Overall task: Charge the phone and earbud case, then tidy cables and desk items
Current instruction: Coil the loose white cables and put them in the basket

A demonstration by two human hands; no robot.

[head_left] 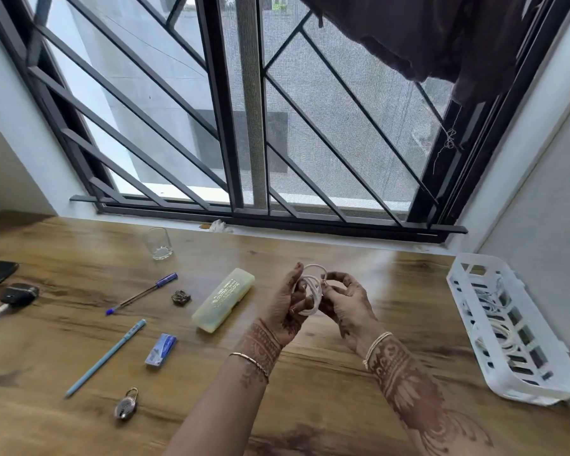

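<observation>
Your left hand (285,307) and right hand (344,299) are raised close together at centre, fingers curled inward and facing each other. Both forearms extend up from the lower edge, converging. Henna patterns cover both hands and forearms; a thin bangle sits on each wrist.

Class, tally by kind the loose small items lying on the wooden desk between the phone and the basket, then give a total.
Pens: 2
Pencil box: 1
Glass: 1
Padlock: 1
Blue packet: 1
Small dark trinket: 1
Total: 7
</observation>
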